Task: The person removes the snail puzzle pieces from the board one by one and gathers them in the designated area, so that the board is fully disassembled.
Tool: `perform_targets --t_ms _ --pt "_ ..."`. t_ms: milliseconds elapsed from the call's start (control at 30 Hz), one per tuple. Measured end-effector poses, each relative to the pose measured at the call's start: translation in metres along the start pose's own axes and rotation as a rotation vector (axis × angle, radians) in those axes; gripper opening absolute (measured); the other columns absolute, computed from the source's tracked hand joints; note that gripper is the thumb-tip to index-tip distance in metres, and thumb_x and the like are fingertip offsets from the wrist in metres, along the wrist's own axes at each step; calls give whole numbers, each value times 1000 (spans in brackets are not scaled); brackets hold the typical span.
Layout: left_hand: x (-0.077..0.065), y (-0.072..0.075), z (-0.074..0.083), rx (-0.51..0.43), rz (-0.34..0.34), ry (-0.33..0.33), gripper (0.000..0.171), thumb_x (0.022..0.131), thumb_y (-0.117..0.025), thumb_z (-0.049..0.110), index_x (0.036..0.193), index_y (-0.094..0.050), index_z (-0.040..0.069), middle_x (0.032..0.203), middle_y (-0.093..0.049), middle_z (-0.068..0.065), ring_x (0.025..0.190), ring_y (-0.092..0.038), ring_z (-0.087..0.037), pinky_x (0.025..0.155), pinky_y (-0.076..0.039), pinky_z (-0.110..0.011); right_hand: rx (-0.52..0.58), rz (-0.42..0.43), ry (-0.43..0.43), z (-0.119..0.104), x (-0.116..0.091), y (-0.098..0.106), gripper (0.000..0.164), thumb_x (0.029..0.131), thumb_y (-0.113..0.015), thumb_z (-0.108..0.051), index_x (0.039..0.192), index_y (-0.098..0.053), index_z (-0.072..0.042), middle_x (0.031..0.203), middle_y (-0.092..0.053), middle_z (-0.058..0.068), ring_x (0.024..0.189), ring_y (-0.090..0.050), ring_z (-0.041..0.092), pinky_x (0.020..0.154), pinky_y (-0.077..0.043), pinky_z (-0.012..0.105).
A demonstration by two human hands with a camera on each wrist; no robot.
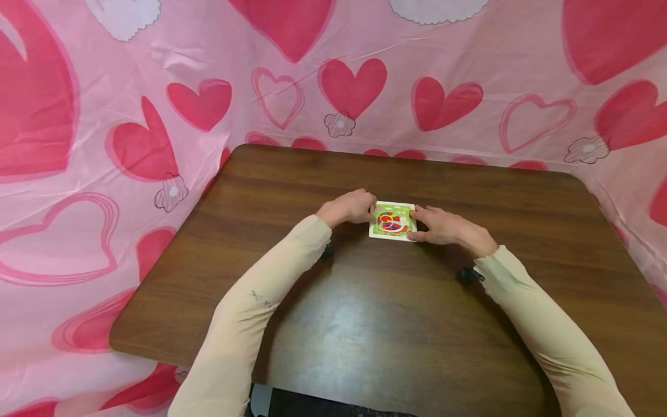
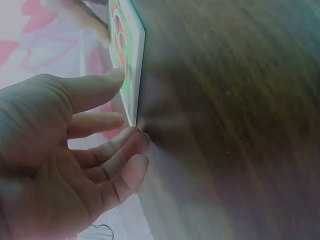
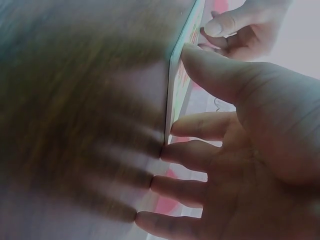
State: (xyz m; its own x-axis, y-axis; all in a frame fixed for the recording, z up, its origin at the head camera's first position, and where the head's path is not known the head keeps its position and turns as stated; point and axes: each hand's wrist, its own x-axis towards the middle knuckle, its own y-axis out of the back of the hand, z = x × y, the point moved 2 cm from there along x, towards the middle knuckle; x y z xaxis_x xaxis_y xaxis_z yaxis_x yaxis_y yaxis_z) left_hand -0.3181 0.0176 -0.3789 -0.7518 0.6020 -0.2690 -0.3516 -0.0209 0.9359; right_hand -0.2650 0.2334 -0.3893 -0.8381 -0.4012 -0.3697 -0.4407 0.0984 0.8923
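A small square picture board (image 1: 393, 221) with a white border and a bright green, red and blue cartoon picture lies flat on the brown table. At its left side is my left hand (image 1: 350, 207), thumb over the picture's edge and loosely bent fingers by a corner, as the left wrist view shows. My right hand (image 1: 443, 226) is at the opposite side, fingers spread. In the right wrist view its thumb (image 3: 207, 67) overlaps the board's edge (image 3: 172, 85), the forefinger is right at a corner, and the other fingertips rest on the tabletop.
The wooden table (image 1: 333, 324) has rounded corners. Pink cloth with red hearts (image 1: 354, 87) hangs behind it and along the sides. A dark object (image 1: 323, 402) shows at the front edge, between the two light-sleeved arms. Black bands (image 1: 469, 275) are at the wrists.
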Motion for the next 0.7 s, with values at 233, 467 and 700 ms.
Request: perform_targets --t_ms 233,467,700 --pt "5 -3 7 18 24 -25 41 94 -64 32 127 -61 8 113 -63 -4 108 -49 -20 99 -43 -35 -5 11 17 0 1 1 77 95 -60 -46 152 -31 -3 159 -20 26 144 -19 51 110 -24 68" --pt "3 -4 10 21 36 41 38 93 -65 34 123 -64 11 112 -60 -5 104 -49 -20 93 -47 -37 3 27 34 -2 0 1 76 94 -61 -45 150 -34 -2 158 -22 28 143 -22 53 111 -25 67" --pt "2 -6 13 12 42 69 32 93 -65 35 117 -66 13 112 -57 -6 102 -48 -20 88 -48 -39 10 37 42 -1 0 1 75 93 -63 -44 149 -36 -2 157 -27 28 141 -25 53 111 -26 66"
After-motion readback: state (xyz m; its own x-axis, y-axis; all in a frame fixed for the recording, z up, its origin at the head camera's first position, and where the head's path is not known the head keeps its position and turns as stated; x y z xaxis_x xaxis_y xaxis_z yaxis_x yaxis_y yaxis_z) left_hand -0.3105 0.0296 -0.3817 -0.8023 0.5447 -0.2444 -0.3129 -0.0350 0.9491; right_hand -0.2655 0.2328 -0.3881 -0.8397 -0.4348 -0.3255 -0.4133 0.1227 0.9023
